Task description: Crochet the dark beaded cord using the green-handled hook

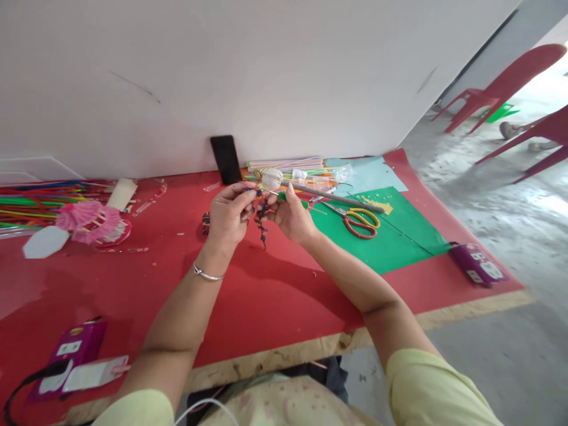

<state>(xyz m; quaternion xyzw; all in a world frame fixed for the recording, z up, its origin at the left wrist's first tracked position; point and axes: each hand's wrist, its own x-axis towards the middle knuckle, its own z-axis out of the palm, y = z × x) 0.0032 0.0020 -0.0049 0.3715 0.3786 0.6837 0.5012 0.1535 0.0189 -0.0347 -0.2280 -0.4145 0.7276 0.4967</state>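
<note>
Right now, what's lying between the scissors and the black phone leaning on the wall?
In the head view, a bundle of straws and a grey stick lie between scissors and phone.

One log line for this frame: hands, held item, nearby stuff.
left hand: pinching multicoloured braided piece | right hand: gripping same piece | scissors: on green sheet, untouched

Red mat [275, 296] covers floor under hands. Black phone [226, 158] leans on white wall [266, 71], just beyond hands. Scissors [360, 222] with yellow and red handles lie on green sheet [399, 242], right of hands. Pink paper umbrella [86, 219] and bundle of coloured straws [31, 204] far left of hands. Purple packet [477, 264] at right mat edge. Second purple packet [73, 355] near left elbow. Red plastic chairs [510, 83] far right, behind.
</note>
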